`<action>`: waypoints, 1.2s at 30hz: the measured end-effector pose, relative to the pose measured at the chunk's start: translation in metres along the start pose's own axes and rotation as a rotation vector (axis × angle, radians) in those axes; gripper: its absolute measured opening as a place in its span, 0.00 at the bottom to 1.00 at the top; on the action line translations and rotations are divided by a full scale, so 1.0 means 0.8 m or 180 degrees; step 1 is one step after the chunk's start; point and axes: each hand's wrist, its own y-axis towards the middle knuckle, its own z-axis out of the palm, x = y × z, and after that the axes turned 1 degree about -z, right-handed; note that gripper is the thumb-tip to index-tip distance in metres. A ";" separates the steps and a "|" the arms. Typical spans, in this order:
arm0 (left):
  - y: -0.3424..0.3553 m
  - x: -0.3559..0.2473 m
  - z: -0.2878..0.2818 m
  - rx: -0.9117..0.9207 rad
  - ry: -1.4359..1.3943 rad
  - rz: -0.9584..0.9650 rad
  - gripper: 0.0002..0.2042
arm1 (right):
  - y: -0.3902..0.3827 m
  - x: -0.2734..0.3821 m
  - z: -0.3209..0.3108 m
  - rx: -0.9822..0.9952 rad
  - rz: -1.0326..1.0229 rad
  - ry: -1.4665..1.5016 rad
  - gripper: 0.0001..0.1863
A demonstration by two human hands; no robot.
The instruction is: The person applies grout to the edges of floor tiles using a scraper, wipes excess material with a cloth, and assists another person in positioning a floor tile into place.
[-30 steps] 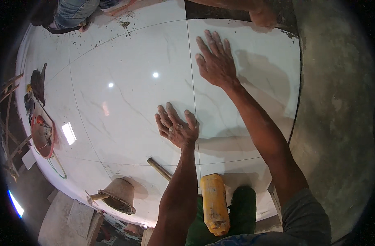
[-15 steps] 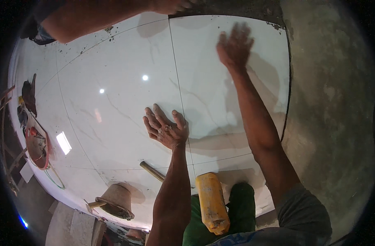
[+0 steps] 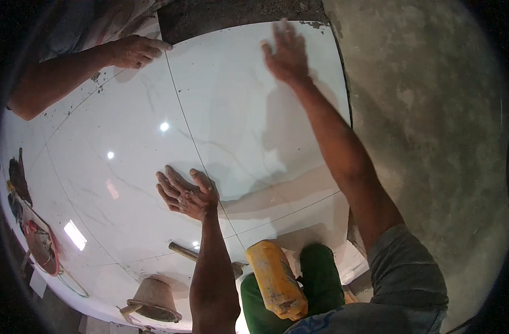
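Note:
My left hand lies with spread fingers on the glossy white tile floor, palm down, its thumb beside a dark joint. Nothing is in it. Toward the far edge of the neighbouring white tile, my right hand is stretched out, fingers apart and slightly blurred; whether it presses on the tile I cannot tell. Another person's hand reaches in from the far left, fingertips at the far end of that joint. A battered yellow plastic container is in front of my green-clad legs. Behind my left forearm, a rod-like handle is partly hidden.
A grey bucket stands at the lower left. Farther left are a reddish basin and a dark object. Rough grey concrete borders the tile on the right; dark, coarse ground lies beyond its far edge.
My view has shifted, so the tiles appear lower and farther left. My right hand has moved slightly toward the far tile edge. The other person's hand has come to the joint's far end.

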 end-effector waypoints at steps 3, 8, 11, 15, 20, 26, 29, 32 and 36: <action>-0.002 -0.005 -0.001 -0.0013 0.0161 0.0159 0.35 | 0.016 -0.093 0.006 -0.0211 0.0398 -0.0051 0.42; 0.000 -0.004 -0.003 -0.0159 0.0131 0.0207 0.36 | -0.081 -0.081 -0.031 0.0088 0.0314 -0.0495 0.37; 0.004 -0.002 -0.010 0.0052 0.0081 0.0109 0.36 | -0.162 -0.027 -0.057 0.0345 0.0489 -0.0327 0.36; 0.003 0.002 -0.010 -0.0030 0.0059 0.0221 0.35 | -0.232 0.027 -0.087 0.0465 0.0572 -0.0254 0.34; 0.003 -0.002 -0.011 0.0051 0.0112 0.0151 0.34 | -0.271 0.066 -0.106 0.0500 0.0573 -0.0063 0.33; 0.003 -0.005 -0.011 0.0038 0.0057 0.0187 0.35 | -0.298 0.109 -0.104 0.0619 0.0643 -0.0103 0.35; 0.003 -0.002 -0.011 0.0042 0.0079 0.0195 0.35 | -0.295 0.178 -0.108 0.1035 -0.0102 0.0420 0.39; 0.006 0.006 -0.010 0.0041 0.0132 0.0147 0.36 | -0.260 0.243 -0.103 0.1539 -0.0942 0.1086 0.39; 0.000 -0.001 -0.005 0.0009 0.0047 0.0152 0.35 | -0.167 0.276 -0.063 0.1021 -0.1362 0.1049 0.36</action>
